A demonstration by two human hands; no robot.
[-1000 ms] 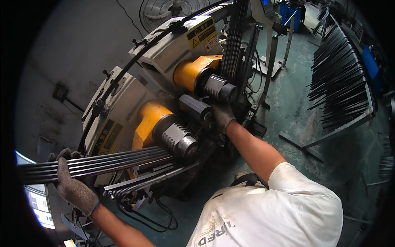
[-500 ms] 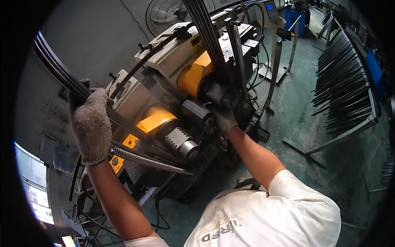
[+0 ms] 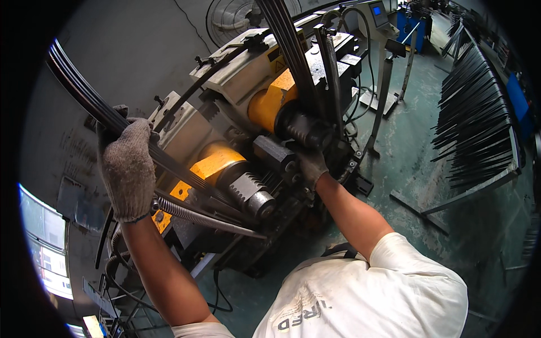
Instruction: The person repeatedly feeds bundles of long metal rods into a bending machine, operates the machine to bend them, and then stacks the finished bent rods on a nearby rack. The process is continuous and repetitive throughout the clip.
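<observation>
My left hand (image 3: 128, 174), in a grey knitted work glove, is wrapped round a bundle of long dark metal rods (image 3: 79, 90). They slant from the upper left down to the bending machine's left toothed cylinder (image 3: 243, 187), which has a yellow collar. My right hand (image 3: 313, 169), also gloved, reaches in under the right toothed cylinder (image 3: 307, 128), beside a dark block (image 3: 275, 153). Its fingers are hidden there, so what they touch cannot be made out. Another dark rod bundle (image 3: 288, 45) runs from the top edge down to the right cylinder.
Coil springs (image 3: 186, 212) flank the machine. A rack (image 3: 479, 194) with many thin dark rods stands on the green floor at right. At the back are a control box with a small screen (image 3: 376, 11) and a fan (image 3: 231, 19). Cables hang at lower left.
The view has shifted slightly, so the machine appears a little lower and farther right. Both hands keep their places: the left on the rods, the right under the right cylinder.
</observation>
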